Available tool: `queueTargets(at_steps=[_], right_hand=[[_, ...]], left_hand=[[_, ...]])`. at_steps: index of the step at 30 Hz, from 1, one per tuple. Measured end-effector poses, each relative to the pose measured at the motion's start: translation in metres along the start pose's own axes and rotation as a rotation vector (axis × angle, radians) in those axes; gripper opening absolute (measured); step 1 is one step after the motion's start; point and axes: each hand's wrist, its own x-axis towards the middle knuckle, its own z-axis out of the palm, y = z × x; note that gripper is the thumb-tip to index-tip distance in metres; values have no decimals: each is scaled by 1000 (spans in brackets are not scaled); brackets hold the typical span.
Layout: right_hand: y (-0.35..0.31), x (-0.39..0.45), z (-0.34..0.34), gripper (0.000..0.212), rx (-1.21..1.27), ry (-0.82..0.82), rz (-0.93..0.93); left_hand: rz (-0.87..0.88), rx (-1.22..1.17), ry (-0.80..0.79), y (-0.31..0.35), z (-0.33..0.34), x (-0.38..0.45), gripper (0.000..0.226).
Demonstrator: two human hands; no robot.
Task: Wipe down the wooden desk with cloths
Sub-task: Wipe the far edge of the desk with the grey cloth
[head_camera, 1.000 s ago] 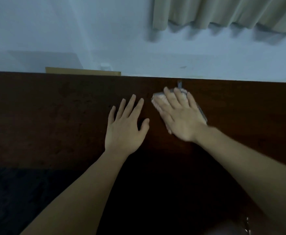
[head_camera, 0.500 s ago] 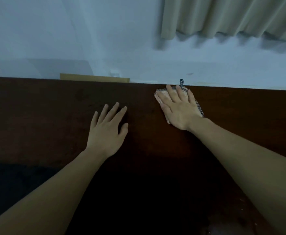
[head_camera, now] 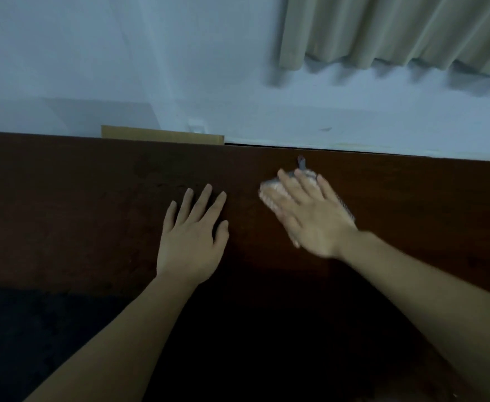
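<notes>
The cloth [head_camera: 270, 195] lies flat on the dark wooden desk [head_camera: 64, 213], close to the far edge by the wall [head_camera: 267, 111]. My right hand [head_camera: 310, 219] lies on top of it with straight fingers a little apart, pressing it down. It looks blurry, so I think I am rubbing. A small loop [head_camera: 301, 162] sticks out of the cloth at the back. My left hand [head_camera: 193, 239] lies flat on the bare wood just beside it, fingers spread, holding nothing.

What could go wrong? There is a thin dark gap between the desk and the wall. If I push too far, the cloth could slip off the back edge and drop behind. My flat hand does not grip it, so it could also bunch up or slide out from under my palm. It is dim here, so I might miss some spots. A tan board [head_camera: 162, 138] stands behind the desk on the left.
</notes>
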Motion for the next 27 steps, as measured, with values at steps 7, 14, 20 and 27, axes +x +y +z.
queueTargets(at_steps=[7, 14, 20, 27], right_hand=[[1, 59, -17, 57, 30, -21, 109], [-42, -57, 7, 57, -25, -65, -209], [-13, 10, -5, 60, -6, -43, -46], [-20, 71, -18, 56, 43, -12, 103]], left_hand=[[-9, 17, -7, 4, -1, -1, 58], [-2, 37, 11, 2, 2, 2, 60], [5, 1, -13, 2, -1, 0, 60], [14, 6, -1, 3, -1, 0, 59]])
